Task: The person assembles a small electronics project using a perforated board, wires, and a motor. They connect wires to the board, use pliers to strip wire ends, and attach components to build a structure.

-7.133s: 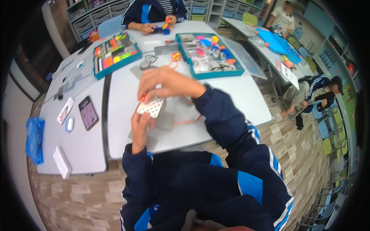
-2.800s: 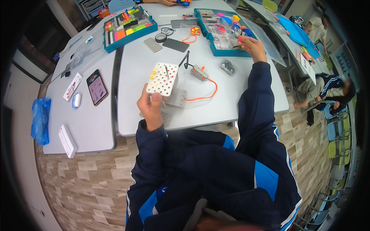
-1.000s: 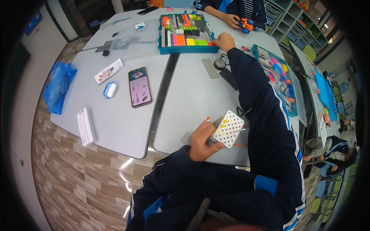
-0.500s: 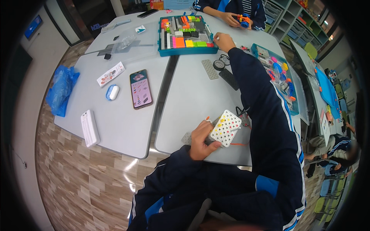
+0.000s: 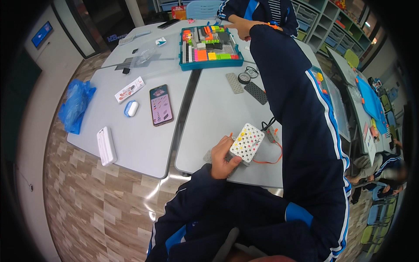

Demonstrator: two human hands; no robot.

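My left hand [image 5: 223, 158] is closed round the side of a white box-shaped building block [image 5: 247, 142] full of peg holes, tilted above the near table edge. Yellow, red and dark pieces dot its holed face. An orange cable [image 5: 269, 162] and a small grey module [image 5: 272, 134] with a black lead are beside it. With my arm stretched far forward, my right hand [image 5: 244, 29] hovers by the far right corner of a teal parts case [image 5: 211, 65], a finger pointing left over it. No piece shows in that hand. Colourful building bricks fill the case.
Two perforated plates, one light [image 5: 234, 83] and one dark [image 5: 256, 93], lie by a black-rimmed wheel [image 5: 244, 78]. A phone [image 5: 161, 105] showing parts pictures lies left of the table gap. A second parts case [image 5: 322, 83] is partly behind my right sleeve. Another person [image 5: 279, 12] sits opposite.
My right hand has moved from the case's right side to its far right corner. The white block in my left hand has shifted slightly left and now faces up more squarely.
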